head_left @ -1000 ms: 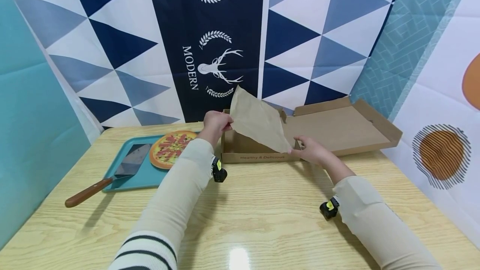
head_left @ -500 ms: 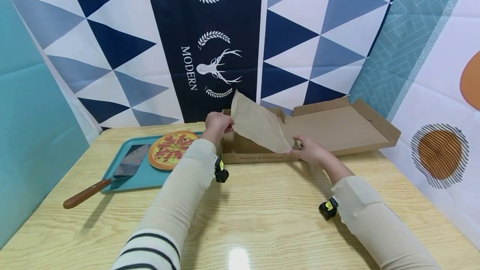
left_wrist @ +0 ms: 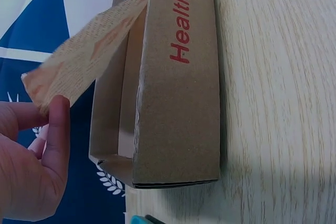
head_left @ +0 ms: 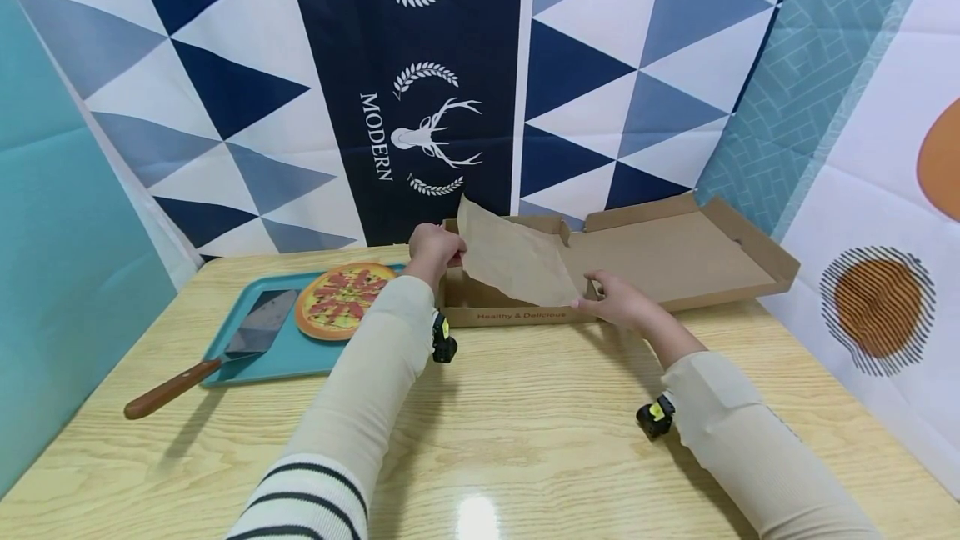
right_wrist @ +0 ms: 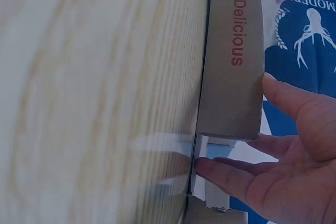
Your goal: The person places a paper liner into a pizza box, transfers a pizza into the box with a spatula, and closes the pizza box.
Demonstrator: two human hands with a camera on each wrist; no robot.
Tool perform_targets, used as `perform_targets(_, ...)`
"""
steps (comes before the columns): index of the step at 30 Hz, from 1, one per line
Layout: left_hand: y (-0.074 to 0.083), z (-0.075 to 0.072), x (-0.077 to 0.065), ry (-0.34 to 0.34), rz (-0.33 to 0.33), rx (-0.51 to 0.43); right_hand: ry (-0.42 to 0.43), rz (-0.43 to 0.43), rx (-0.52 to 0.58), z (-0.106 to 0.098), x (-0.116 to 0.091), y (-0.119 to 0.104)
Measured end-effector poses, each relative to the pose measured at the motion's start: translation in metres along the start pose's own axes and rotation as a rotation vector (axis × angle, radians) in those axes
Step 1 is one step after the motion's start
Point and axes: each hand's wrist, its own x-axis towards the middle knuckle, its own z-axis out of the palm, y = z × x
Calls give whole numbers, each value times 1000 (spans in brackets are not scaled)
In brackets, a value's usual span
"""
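A sheet of printed food-wrapping paper (head_left: 516, 261) hangs slantwise over a cardboard pizza box (head_left: 525, 317), its lower right corner reaching the front rim. My left hand (head_left: 435, 244) pinches the paper by its left edge, above the box's left side; the left wrist view shows the thumb and finger (left_wrist: 59, 108) on it. My right hand (head_left: 618, 300) holds the box at its front right corner. In the right wrist view its thumb (right_wrist: 281, 90) lies at the rim of the front wall and the other fingers reach round the side. Whether the thumb also touches the paper is unclear.
The box's open lid (head_left: 667, 261) lies out to the right. A teal tray (head_left: 300, 363) on the left bears a pizza (head_left: 341, 298) and a pizza server (head_left: 262, 323), whose wooden handle juts over the tray's edge. Patterned cloth (head_left: 427, 90) hangs close behind the box.
The paper's raised upper left corner has sunk, so the sheet lies lower and flatter over the box. Both hands have stayed nearly in place.
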Motion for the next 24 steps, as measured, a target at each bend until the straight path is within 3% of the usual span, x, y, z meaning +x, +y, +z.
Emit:
perform_targets(16,3,-8,-7,-27,3,150,8,1,-16,1,1,1)
perform_targets(24,0,-11,-2,-78,-47,214,12,-3,-18,1,1,3)
